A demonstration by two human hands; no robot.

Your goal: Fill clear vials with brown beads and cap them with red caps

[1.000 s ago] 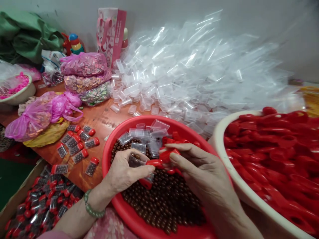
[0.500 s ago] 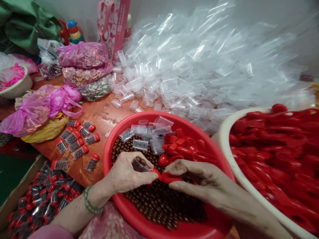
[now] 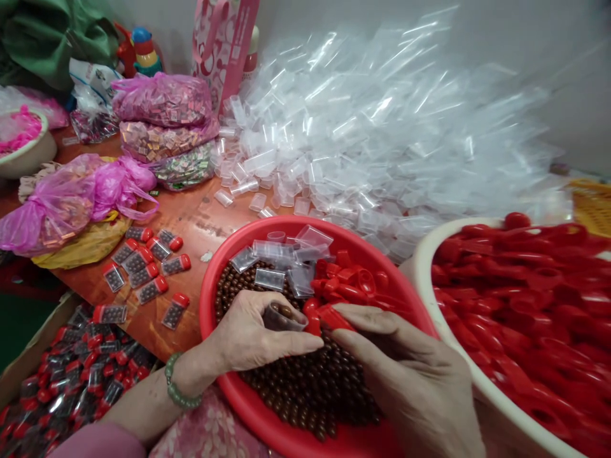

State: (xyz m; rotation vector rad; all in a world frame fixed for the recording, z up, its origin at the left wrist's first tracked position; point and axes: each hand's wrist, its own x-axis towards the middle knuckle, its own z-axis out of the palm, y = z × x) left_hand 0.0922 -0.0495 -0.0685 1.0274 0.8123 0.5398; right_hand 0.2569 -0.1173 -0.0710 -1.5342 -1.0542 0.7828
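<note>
Closed around a clear plastic tube (image 3: 286, 321) is my left hand (image 3: 252, 331); brown balls show at the tube's open mouth. A red piece (image 3: 312, 317) sits by its thumb and fingertip. Between the thumb and fingers of my right hand (image 3: 410, 362) is a red plastic cap (image 3: 337, 317), close to that red piece; whether the two touch I cannot tell. Both hands are over a red basin (image 3: 210, 267), which holds many brown balls (image 3: 305, 401), several empty clear tubes (image 3: 270, 278) and loose red caps (image 3: 348, 280).
A cream tub (image 3: 422, 254) of red plastic parts stands at the right. Clear tubes (image 3: 363, 140) are heaped behind the basin. Filled red-capped tubes (image 3: 143, 275) lie on the table; more fill a box (image 3: 81, 369) at lower left. Pink bags (image 3: 162, 102) stand farther back.
My right hand has turned, tilting the red cap it holds. The tube in my left hand has shifted slightly right, its mouth showing more. The view has moved a little.
</note>
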